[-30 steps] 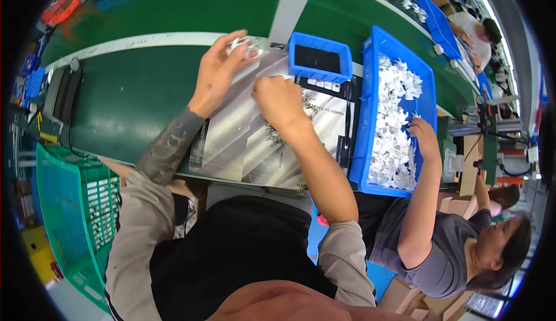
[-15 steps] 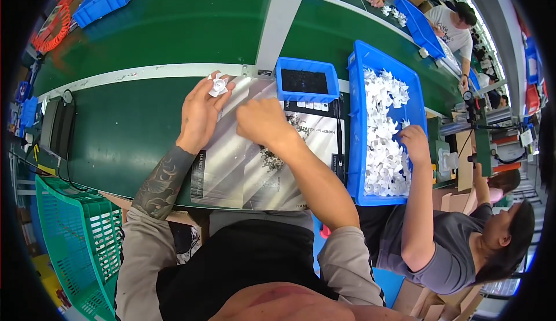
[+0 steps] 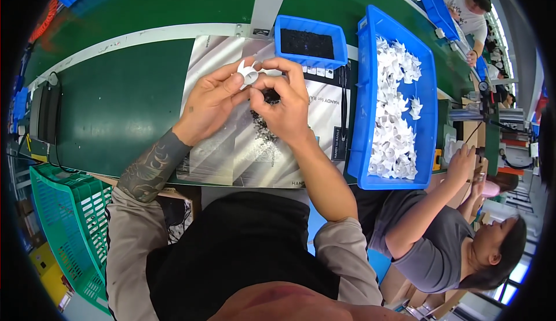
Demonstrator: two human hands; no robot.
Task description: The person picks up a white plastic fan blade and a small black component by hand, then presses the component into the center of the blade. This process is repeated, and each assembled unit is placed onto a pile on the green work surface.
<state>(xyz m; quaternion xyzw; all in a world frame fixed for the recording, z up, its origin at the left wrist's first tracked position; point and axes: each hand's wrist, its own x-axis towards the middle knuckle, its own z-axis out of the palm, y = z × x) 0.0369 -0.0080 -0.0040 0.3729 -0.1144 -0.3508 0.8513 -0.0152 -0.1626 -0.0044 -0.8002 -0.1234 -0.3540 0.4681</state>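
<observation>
A small white plastic piece with pointed blades and a round hollow [image 3: 249, 76] is pinched in the fingers of my left hand [image 3: 204, 105]. Its hollow side is turned toward me. Close against its right side, my right hand [image 3: 286, 102] has thumb and forefinger pressed together; whatever they hold is too small to make out. Beneath both hands lies a glossy printed sheet [image 3: 214, 159], with tiny black parts [image 3: 263, 127] scattered over it, some hidden by my right hand.
Beyond the sheet stands a small blue bin [image 3: 315, 62] of black bits. To the right, a large blue bin [image 3: 364, 101] holds many white bladed pieces [image 3: 394, 141]. A co-worker [image 3: 431, 234] sits beyond it. A green crate [image 3: 69, 216] is at lower left.
My right hand has opened from a fist into a pinch and come up to the white piece. My left hand has turned and moved right with it. The co-worker's hand has left the large bin.
</observation>
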